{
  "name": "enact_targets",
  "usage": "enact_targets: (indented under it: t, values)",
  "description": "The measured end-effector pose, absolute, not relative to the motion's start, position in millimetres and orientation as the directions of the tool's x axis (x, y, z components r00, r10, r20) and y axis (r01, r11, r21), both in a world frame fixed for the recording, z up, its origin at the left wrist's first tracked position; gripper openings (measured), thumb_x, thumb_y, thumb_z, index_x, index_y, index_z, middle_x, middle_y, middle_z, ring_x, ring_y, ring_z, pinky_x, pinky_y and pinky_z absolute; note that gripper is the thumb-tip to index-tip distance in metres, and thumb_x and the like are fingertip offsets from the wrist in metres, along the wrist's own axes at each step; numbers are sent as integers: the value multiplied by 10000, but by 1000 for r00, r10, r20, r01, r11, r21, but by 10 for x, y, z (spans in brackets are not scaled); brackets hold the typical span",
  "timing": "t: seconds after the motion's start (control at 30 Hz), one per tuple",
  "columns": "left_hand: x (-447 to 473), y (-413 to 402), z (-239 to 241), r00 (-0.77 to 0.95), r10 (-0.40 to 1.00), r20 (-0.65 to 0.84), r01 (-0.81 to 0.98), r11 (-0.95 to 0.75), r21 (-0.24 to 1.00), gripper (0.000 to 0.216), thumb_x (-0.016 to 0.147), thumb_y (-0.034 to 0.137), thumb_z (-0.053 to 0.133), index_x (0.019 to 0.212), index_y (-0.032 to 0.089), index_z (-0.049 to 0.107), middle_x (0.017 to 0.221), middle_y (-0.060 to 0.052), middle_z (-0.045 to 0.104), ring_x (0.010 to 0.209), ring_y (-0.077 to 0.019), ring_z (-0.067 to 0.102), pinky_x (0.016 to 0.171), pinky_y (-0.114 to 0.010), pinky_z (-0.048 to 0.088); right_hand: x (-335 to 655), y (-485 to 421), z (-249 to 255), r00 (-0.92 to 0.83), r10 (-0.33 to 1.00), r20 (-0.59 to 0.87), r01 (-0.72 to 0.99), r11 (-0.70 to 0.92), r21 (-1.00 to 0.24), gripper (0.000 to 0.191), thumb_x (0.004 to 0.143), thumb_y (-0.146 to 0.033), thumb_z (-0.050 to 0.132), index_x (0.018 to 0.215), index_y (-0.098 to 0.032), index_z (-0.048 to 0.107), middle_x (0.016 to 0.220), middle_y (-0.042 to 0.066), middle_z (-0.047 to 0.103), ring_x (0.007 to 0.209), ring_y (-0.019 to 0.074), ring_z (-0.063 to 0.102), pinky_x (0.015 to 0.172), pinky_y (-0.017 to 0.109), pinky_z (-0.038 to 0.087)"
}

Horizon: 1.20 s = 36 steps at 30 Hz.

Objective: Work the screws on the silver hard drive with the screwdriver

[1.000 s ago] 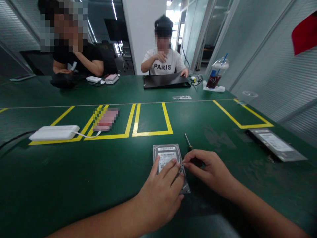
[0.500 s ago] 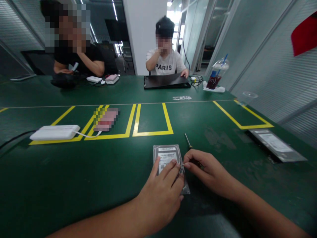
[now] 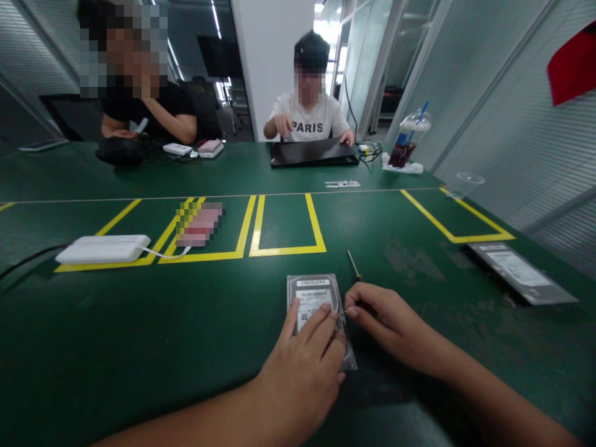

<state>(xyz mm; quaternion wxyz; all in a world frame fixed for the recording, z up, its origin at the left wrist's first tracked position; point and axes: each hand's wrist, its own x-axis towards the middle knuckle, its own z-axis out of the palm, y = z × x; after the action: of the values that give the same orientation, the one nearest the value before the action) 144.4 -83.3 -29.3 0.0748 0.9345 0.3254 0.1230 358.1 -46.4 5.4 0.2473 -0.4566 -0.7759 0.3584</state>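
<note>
A silver hard drive (image 3: 314, 283) with white labels lies on the green table in front of me. My left hand (image 3: 310, 354) rests over it, fingers bent across the label, and holds it down; the drive's lower left is hidden. Close by its right edge, my right hand (image 3: 384, 316) is closed, thumb and forefinger pinched together at the drive's side. Anything between those fingertips is too small to make out. A thin screwdriver shaft (image 3: 354, 266) sticks out beyond the right knuckles. Its handle is covered by that hand, and I cannot tell whether the palm grips it.
Another drive-like device (image 3: 516, 267) sits at the right. A white power bank (image 3: 105, 248) with a cable lies left, near yellow tape frames (image 3: 288, 251). Two people sit across the table, one behind a black flat panel (image 3: 314, 153). A drink cup (image 3: 410, 139) stands far right.
The hard drive and my left hand have shifted slightly toward me. My right hand has barely moved. The person opposite has lowered a hand from the face toward the black panel.
</note>
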Motion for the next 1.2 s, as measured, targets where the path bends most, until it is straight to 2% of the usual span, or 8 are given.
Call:
enact_targets:
  t: [0.27, 0.4, 0.47, 0.53, 0.63, 0.7, 0.77, 1.2]
  values:
    - [1432, -866, -308, 765, 615, 191, 576, -786, 225, 459, 1005, 375, 456, 1396, 136, 478, 1510, -151, 457, 1462, -338, 305, 1178, -685, 162, 3571, -480, 81, -475, 878, 64, 519, 338, -785, 208, 1001, -296, 454, 846, -186, 539, 797, -9, 568, 736, 112, 508, 691, 238, 392]
    - [1415, -850, -266, 742, 633, 222, 553, -765, 331, 442, 973, 380, 513, 1359, 165, 502, 1460, -127, 519, 1425, -321, 377, 1186, -655, 174, 3568, -495, 82, -472, 880, 57, 516, 327, -792, 199, 997, -298, 464, 853, -188, 548, 805, -5, 572, 743, 117, 513, 698, 248, 395]
    - [1405, -821, -251, 696, 663, 277, 535, -735, 416, 357, 962, 329, 526, 1294, 198, 538, 1393, -93, 583, 1373, -296, 453, 1184, -629, 204, 3563, -505, 81, -466, 881, 78, 501, 336, -798, 190, 994, -299, 473, 857, -192, 551, 815, -5, 565, 759, 119, 513, 705, 250, 394]
    - [1392, -781, -248, 620, 697, 361, 505, -706, 497, 227, 958, 239, 512, 1172, 210, 583, 1234, -62, 674, 1258, -261, 558, 1153, -579, 288, 3547, -519, 81, -461, 881, 104, 478, 346, -808, 176, 991, -290, 479, 863, -195, 553, 831, -2, 560, 783, 121, 518, 719, 252, 395]
    - [1373, -722, -263, 486, 688, 540, 408, -724, 556, 111, 936, 185, 540, 1028, 198, 601, 965, -47, 704, 969, -223, 654, 949, -452, 474, 3495, -562, 88, -461, 881, 111, 453, 341, -824, 162, 986, -269, 488, 858, -199, 557, 833, -5, 561, 791, 120, 523, 728, 254, 394]
    - [1367, -699, -276, 422, 657, 624, 350, -753, 557, 99, 922, 164, 576, 1014, 190, 601, 906, -43, 687, 865, -201, 639, 820, -376, 499, 3445, -604, 92, -472, 874, 112, 424, 337, -840, 156, 984, -263, 494, 856, -201, 559, 834, -9, 564, 791, 115, 522, 726, 249, 392]
    - [1368, -691, -286, 384, 641, 665, 316, -768, 557, 125, 908, 131, 603, 1021, 184, 603, 894, -42, 680, 837, -191, 623, 767, -343, 492, 3396, -646, 89, -490, 863, 125, 381, 341, -859, 150, 982, -264, 498, 862, -202, 562, 839, -10, 566, 798, 113, 523, 723, 244, 392]
    - [1363, -678, -259, 336, 593, 731, 286, -804, 521, 140, 885, 45, 598, 936, 171, 629, 836, -27, 666, 783, -168, 598, 727, -325, 472, 3315, -695, 83, -474, 875, 100, 255, 245, -935, 182, 969, -296, 514, 839, -192, 587, 810, 0, 567, 798, 130, 533, 736, 266, 416]
